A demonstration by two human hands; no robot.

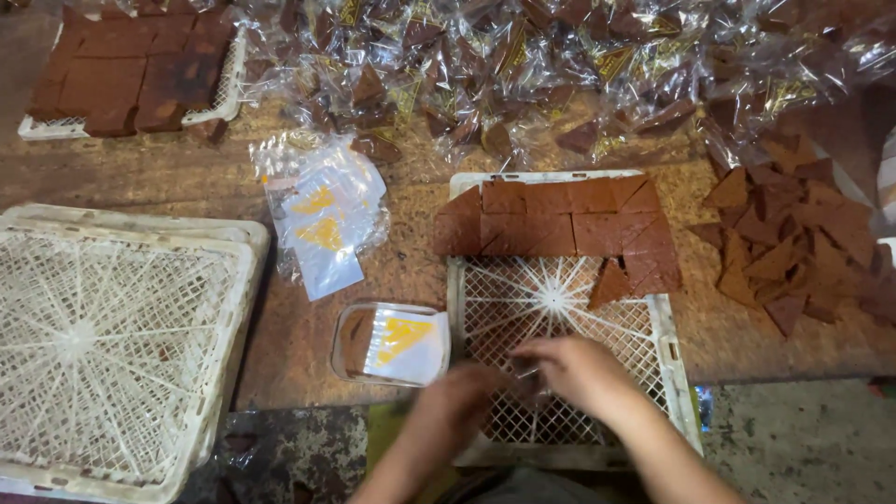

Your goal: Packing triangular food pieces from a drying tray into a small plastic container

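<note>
Head camera, looking steeply down on a worktable from the person's side.

The single view faces almost straight down and slightly forward, so the table [308, 345] fills most of the frame and its near edge and a strip of floor [793, 448] run along the bottom. It sits close: both forearms enter from the bottom centre, and the hands lie just under the lens over a white tray [560, 308]. The far side reaches a heap of wrapped pieces [560, 65] at the top edge. No second view shares the scene.
</note>
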